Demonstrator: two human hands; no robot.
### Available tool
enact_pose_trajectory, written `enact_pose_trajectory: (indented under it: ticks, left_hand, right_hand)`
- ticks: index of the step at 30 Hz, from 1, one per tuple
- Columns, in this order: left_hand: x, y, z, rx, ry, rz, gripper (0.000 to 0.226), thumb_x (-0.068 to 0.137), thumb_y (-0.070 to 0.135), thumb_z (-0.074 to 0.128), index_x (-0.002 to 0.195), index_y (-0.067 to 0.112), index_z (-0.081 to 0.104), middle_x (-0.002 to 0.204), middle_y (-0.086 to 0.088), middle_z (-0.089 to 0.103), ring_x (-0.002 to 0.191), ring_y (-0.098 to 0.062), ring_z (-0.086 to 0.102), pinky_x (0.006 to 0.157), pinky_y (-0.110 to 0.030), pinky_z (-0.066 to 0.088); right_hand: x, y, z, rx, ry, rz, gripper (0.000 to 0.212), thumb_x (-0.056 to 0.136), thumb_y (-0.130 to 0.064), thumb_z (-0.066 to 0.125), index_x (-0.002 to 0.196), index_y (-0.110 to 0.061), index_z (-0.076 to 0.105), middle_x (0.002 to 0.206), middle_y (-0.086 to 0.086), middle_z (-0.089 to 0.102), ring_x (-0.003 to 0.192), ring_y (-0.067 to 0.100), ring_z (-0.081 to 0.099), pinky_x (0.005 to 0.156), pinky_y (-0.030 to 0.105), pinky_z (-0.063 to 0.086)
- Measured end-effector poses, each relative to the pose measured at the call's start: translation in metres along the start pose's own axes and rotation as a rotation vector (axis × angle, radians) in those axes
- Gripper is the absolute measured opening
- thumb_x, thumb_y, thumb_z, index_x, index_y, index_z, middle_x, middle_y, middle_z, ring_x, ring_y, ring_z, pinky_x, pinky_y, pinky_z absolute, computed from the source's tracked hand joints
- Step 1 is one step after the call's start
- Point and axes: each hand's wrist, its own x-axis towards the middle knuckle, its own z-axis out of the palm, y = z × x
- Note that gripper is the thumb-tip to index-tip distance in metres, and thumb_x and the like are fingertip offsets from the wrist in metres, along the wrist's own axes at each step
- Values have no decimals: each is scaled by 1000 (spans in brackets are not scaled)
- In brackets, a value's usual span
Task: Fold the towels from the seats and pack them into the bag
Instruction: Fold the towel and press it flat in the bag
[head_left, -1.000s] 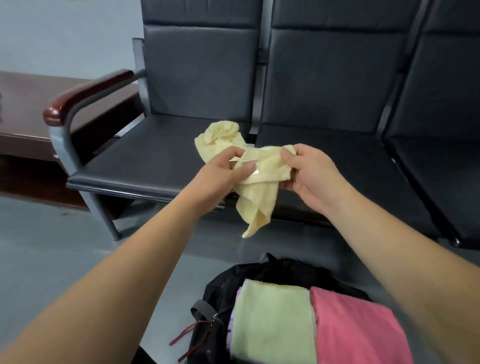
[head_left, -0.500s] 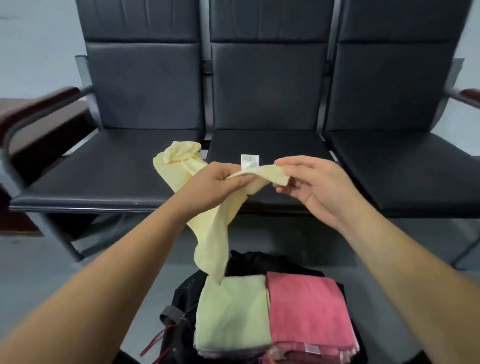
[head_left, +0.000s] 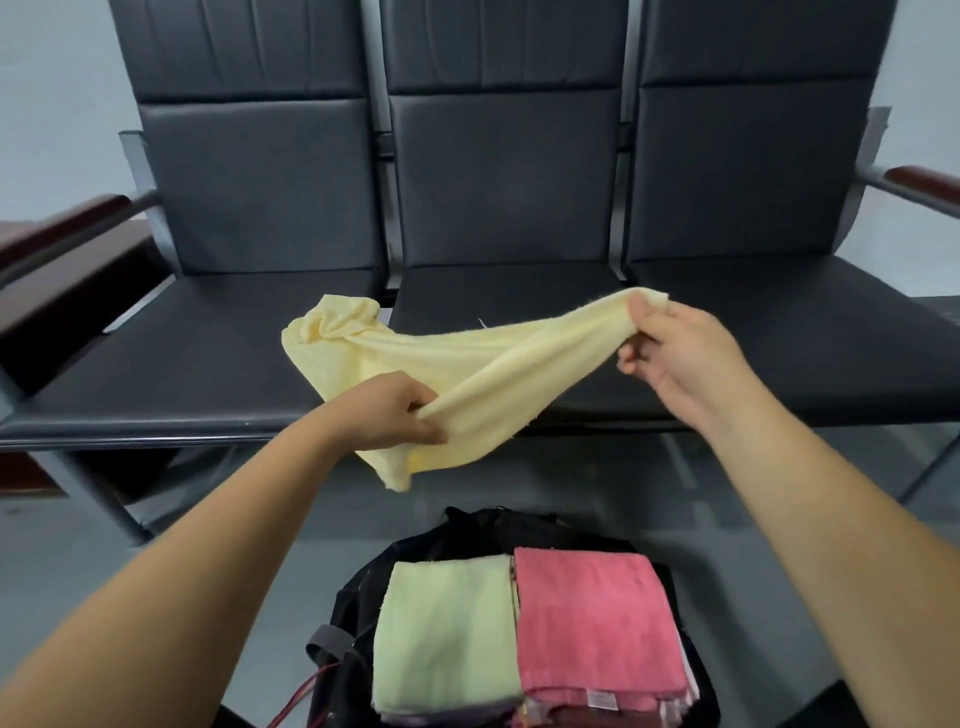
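Observation:
A pale yellow towel (head_left: 467, 364) hangs stretched in the air in front of the black seats. My left hand (head_left: 387, 413) grips its lower edge, with a loose corner dangling below. My right hand (head_left: 670, 348) pinches a far corner, raised to the right. The towel's left end stays bunched over the left seat. Below, on the floor, an open black bag (head_left: 358, 603) holds a folded light green towel (head_left: 447, 629) beside a folded pink towel (head_left: 592, 613), with more folded layers under them.
A row of three black padded seats (head_left: 504, 291) on a metal frame fills the background, with dark wooden armrests at the left (head_left: 62, 223) and right (head_left: 919, 179). Grey floor (head_left: 78, 561) surrounds the bag. A red strap (head_left: 306, 696) hangs from the bag's left side.
My right hand pulled its corner out to the right and upward, stretching the towel wide. My left hand shifted lower along the edge. The view has centred on the seats.

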Motion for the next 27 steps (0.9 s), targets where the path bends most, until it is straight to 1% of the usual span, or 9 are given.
enact_pose_trajectory:
  ticks: [4,7,10,14,16,21,22,24,27]
  left_hand:
    - [-8,-20,-10,-151,-11,-47,45,83,37,79,61,18,45,55,14,39,52,-4,36,51,-18,26]
    - [-18,-21,-14,-557,59,9,43,79,47,76,72,10,54,62,11,50,54,-3,47,50,-16,34]
    - [-22,-22,-14,-824,102,-6,52,83,54,69,89,4,58,71,1,53,60,-10,50,51,-19,38]
    - [-21,-31,-25,-376,189,-97,32,97,41,62,80,14,66,74,6,56,69,-11,51,66,-26,39]
    - [-20,-28,-45,-204,271,-124,28,97,39,62,77,20,66,71,6,55,67,-12,49,64,-27,38]
    - [-24,19,-145,67,519,-88,20,98,33,61,91,17,70,79,2,67,71,-14,62,67,-29,48]
    - [-29,33,-169,28,566,-41,19,98,32,61,91,17,71,80,1,68,74,-16,63,70,-30,50]
    - [-45,61,-215,-409,617,152,16,98,24,63,90,14,71,79,0,68,76,-17,62,73,-30,53]
    - [-71,87,-260,-1002,294,489,25,90,25,68,106,6,69,92,-4,68,82,-14,66,77,-26,57]
  right_hand:
    - [13,10,-32,-104,251,44,18,99,-28,66,105,-12,72,91,7,72,62,11,61,61,26,53]
    - [14,22,-39,-162,232,86,18,98,-27,67,105,-11,72,92,9,74,65,13,65,61,26,54]
    - [6,21,-38,-2,165,99,16,99,-25,66,105,-11,72,86,6,74,65,14,66,59,27,53]
    - [1,17,-35,-140,116,50,18,98,-22,67,105,-7,73,85,13,73,65,17,64,59,29,52]
    - [1,5,-28,-253,124,37,18,97,-22,69,105,-6,74,92,19,74,69,20,66,64,32,53]
    - [18,-79,3,-19,144,-85,9,96,-12,68,97,-3,69,103,18,73,80,21,74,72,26,60]
    - [21,-105,10,25,116,-130,8,96,-11,67,97,-2,69,103,17,73,83,21,74,73,25,60]
    - [15,-159,22,133,-2,-217,10,97,-12,65,100,-2,69,97,10,73,83,20,72,71,26,58]
    - [-12,-220,29,235,-303,-231,14,96,-24,64,101,-11,66,79,0,63,64,10,57,60,23,50]
